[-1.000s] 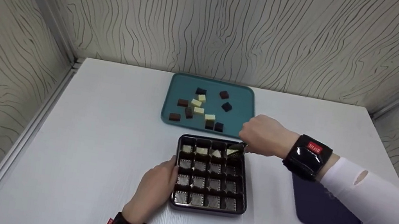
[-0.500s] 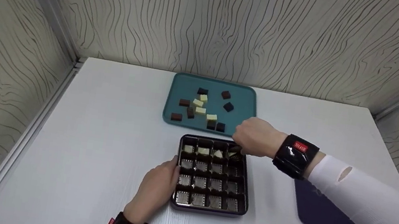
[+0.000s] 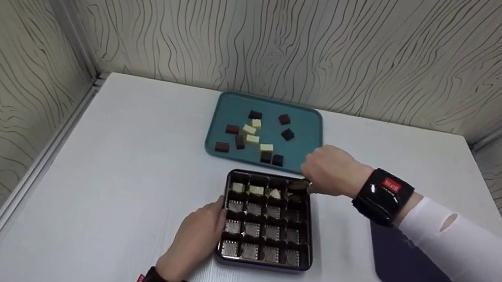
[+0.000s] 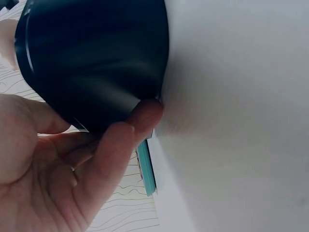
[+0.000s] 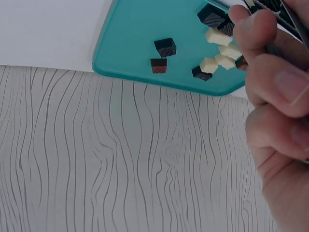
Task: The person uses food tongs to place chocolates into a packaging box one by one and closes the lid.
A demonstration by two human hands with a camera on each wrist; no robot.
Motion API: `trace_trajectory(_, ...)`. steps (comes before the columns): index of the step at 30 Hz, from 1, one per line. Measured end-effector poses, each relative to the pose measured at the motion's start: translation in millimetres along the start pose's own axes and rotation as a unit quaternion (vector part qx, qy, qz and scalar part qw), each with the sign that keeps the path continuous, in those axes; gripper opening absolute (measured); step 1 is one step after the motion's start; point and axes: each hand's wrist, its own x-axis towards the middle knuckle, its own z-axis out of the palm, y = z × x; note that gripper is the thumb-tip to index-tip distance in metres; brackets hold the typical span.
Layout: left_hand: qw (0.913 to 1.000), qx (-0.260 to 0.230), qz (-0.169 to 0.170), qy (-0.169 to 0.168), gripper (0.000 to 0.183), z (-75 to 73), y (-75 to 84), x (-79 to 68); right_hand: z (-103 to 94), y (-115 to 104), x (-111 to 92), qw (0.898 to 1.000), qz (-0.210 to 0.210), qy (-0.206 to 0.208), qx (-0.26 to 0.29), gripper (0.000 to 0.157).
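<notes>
Moved rightward: right grip (image 3: 333,172), clasping dark tongs (image 3: 300,186), long axis slanting left from it toward the box (image 3: 262,263). Box sits on white surface (image 3: 135,183), touching unclenched left grip (image 3: 195,232); grained wall (image 3: 175,15) stands beyond both.

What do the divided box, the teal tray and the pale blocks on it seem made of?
Divided box: glossy molded compartments suggest dark plastic; the smooth, shiny outer wall could be plastic or metal.
Teal tray: probably plastic, from its even color, dull finish and rounded rim.
Pale blocks: opaque and creamy, like white chocolate, though imitations are possible.
</notes>
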Motion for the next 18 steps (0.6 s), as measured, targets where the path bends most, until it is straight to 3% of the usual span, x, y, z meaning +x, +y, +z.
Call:
trace_trajectory(3, 1.0000, -0.006, 0.001, -0.001, 0.043, -0.3, 0.6, 0.3, -5.9, 9.2, -11.0, 0.999, 0.017, 0.012, 0.038, 0.055)
trace_trajectory(8, 1.0000, -0.008, -0.002, -0.003, 0.043, -0.8, 0.7, 0.6, -7.1, 26.7, -25.1, 0.991, 0.059, 0.063, 0.103, 0.038)
trace_trajectory(13, 0.9999, -0.008, -0.008, -0.006, 0.044, -0.4, 0.2, 0.4, 10.1, 36.1, -25.1, 0.979, 0.110, 0.105, 0.133, 0.033)
trace_trajectory(18, 0.9999, -0.013, -0.006, -0.007, 0.044, -0.6, 0.7, -0.8, 33.9, 41.2, -14.8, 0.972, 0.145, 0.108, 0.148, 0.038)
